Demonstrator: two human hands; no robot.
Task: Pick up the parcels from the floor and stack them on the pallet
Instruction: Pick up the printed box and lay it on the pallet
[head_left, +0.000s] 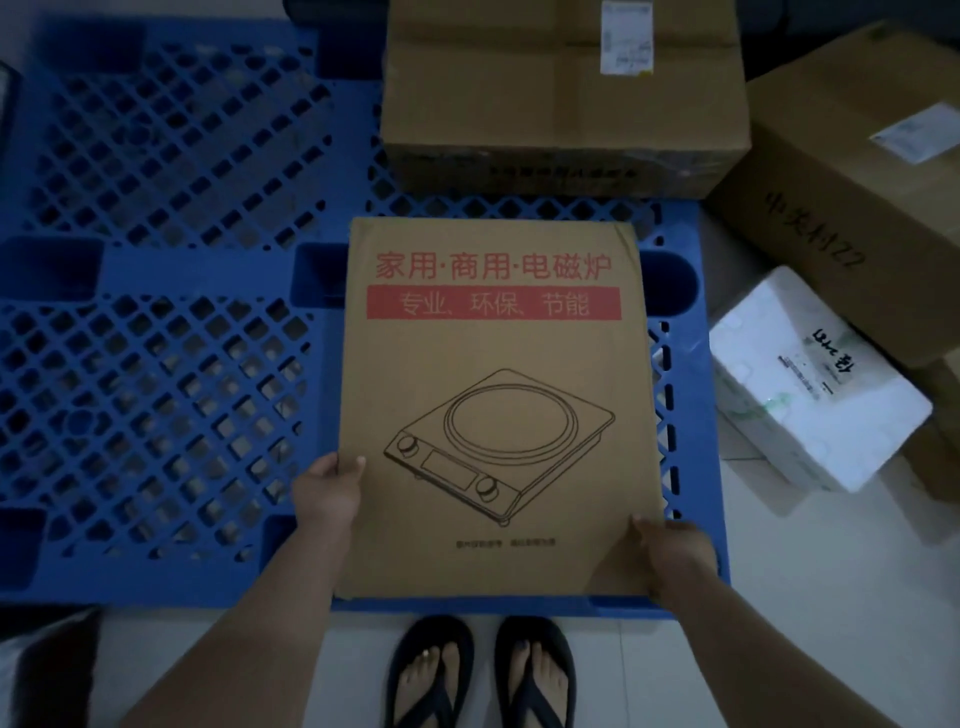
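1. Two hands held one flat parcel (493, 364). We began at the left, where the blue pallet (156, 270) lay on the pale floor (649, 675) with its open grid showing along its left edge.
2. We saw the left hand (327, 493) gripping the flat parcel's left edge towards its near corner. Its thumb lay on the top face and its fingers curled under, out of sight.
3. The flat parcel was brown cardboard with red print and a line drawing of a cooktop. It lay face up over the pallet's near right part, its near edge just inside the pallet's near edge. We could not tell whether it rested on the grid or hung just above it.
4. Off the pallet's near edge, two feet in dark sandals (431, 670) stood on the floor.
5. The right hand (675, 561) gripped the parcel's near right corner, thumb on top and fingers wrapped round the side.
6. A large carton (561, 93) with a white label stood at the pallet's far edge, just beyond the flat parcel.
7. Off the right edge we saw a white foam box (815, 384) on the floor near the pallet. A long brown carton (852, 208) with handwriting on its side lay beyond it.
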